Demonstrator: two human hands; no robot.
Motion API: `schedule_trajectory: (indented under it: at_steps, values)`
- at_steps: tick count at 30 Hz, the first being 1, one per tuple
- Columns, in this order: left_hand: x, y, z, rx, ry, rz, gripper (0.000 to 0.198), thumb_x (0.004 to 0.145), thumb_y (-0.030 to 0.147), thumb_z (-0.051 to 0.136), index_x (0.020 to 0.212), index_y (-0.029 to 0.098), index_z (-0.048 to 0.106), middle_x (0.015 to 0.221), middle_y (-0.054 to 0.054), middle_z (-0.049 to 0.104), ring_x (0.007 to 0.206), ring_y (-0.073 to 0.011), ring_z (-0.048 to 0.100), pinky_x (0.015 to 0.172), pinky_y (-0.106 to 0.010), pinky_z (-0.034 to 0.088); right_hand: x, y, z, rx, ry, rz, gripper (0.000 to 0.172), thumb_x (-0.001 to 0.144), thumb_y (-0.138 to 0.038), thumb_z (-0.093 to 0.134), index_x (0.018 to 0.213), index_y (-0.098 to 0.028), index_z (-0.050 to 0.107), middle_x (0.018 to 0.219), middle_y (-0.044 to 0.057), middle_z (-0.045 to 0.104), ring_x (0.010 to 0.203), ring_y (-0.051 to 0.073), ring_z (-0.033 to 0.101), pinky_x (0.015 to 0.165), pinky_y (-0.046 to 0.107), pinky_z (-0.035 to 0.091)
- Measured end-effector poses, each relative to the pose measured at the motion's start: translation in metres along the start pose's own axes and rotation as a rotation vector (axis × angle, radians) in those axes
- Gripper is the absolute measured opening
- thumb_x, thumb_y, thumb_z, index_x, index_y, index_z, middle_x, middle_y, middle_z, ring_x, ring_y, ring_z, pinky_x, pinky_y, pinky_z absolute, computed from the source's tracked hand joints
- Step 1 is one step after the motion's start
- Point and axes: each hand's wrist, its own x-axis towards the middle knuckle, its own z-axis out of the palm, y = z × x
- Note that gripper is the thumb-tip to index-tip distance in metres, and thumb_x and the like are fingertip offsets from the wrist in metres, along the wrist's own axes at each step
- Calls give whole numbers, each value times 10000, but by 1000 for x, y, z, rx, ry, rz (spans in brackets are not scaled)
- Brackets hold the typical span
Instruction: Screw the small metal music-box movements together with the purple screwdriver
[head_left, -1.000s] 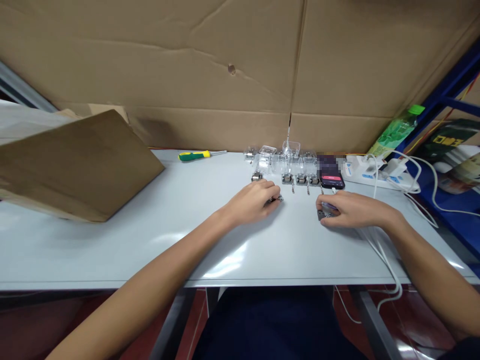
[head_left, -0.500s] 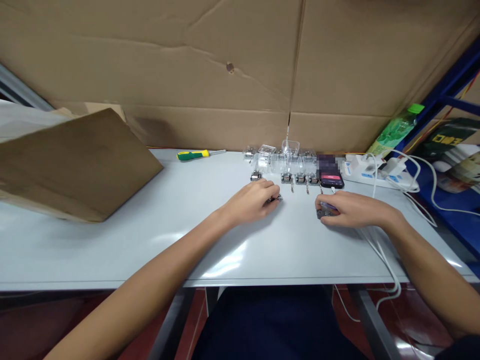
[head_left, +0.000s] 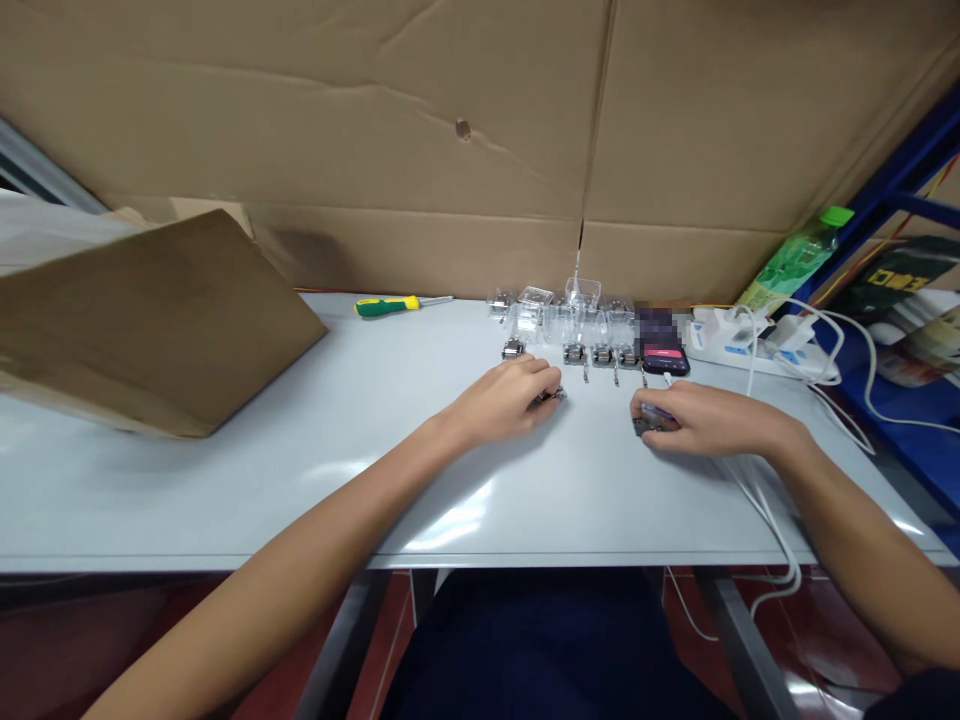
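Note:
My left hand (head_left: 506,400) rests on the pale grey table (head_left: 300,470), fingers curled over a small metal part (head_left: 555,396) that peeks out at the fingertips. My right hand (head_left: 701,420) lies to its right, fingers closed round a small dark part with a clear piece (head_left: 649,420). Just beyond both hands stands a short row of small metal mechanisms (head_left: 600,355), one more (head_left: 513,349) a little to the left. Behind them is a cluster of clear plastic cases (head_left: 559,315).
A phone (head_left: 661,352) lies at the row's right end, by a white power strip with plugs and cables (head_left: 757,340). A yellow-green screwdriver (head_left: 390,305) lies at the back. A brown cardboard flap (head_left: 142,320) overhangs the left; cardboard walls the back. A green bottle (head_left: 795,260) leans on blue shelving.

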Motion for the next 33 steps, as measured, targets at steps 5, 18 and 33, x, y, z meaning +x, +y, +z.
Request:
schedule_trajectory:
  at_steps: [5, 18, 33]
  values:
    - [0, -1, 0, 11, -7, 4, 106, 1012, 272, 499, 953, 201, 553, 946, -62, 627, 906, -217, 583, 774, -348, 443, -1, 0, 0, -12, 4, -4, 189, 912, -315, 539, 1064, -250, 631, 827, 33, 651, 725, 191, 567, 652, 313, 361]
    - [0, -1, 1, -5, -10, -3, 94, 1008, 269, 497, 954, 208, 543, 946, -59, 616, 891, -211, 561, 759, -349, 435, -1, -1, 1, -20, 14, -15, 172, 912, -301, 529, 1050, -245, 614, 835, 33, 646, 732, 193, 570, 671, 318, 364]
    - [0, -1, 1, -29, 16, 9, 80, 993, 256, 506, 952, 213, 560, 947, -66, 631, 888, -215, 566, 761, -346, 426, 0, 2, 3, 6, 11, -44, 173, 971, -295, 470, 1056, -253, 615, 879, 45, 661, 799, 208, 593, 719, 329, 382]
